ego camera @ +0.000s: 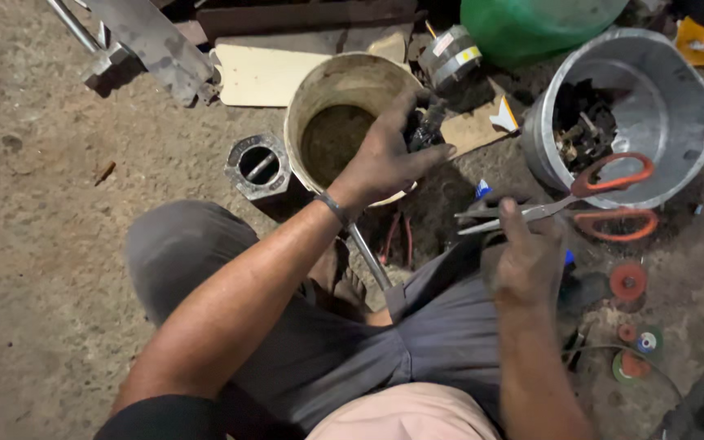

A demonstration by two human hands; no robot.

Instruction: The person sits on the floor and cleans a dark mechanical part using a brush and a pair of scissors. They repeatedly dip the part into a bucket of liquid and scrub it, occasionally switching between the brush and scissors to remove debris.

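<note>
**Small dark metal part held over the bucket; scissors in the other hand**

Largest first. Steel pail, at 2 o'clock of the view: rigid, holds dark scrap pieces. Cream plastic bucket at 12 o'clock, murky contents; thin wall, likely flexes if squeezed.

Left hand sits over the bucket's 3 o'clock rim, fingers wrapped around a small dark metal part. Detail of the part is too dark to resolve. Judgement: dense for its size, stiff, probably greasy, so slippery; a full wrap around its body suits it better than a fingertip pinch.

Right hand, at 4 o'clock from the left, fingers closed on the scissors, taken at the blades near the pivot. Orange handles point towards 3 o'clock, resting against the pail. Judgement: light, rigid, edges sharp.

Hexagonal metal block lies at 9 o'clock of the bucket, apart from both hands. Looks heavy.
</note>
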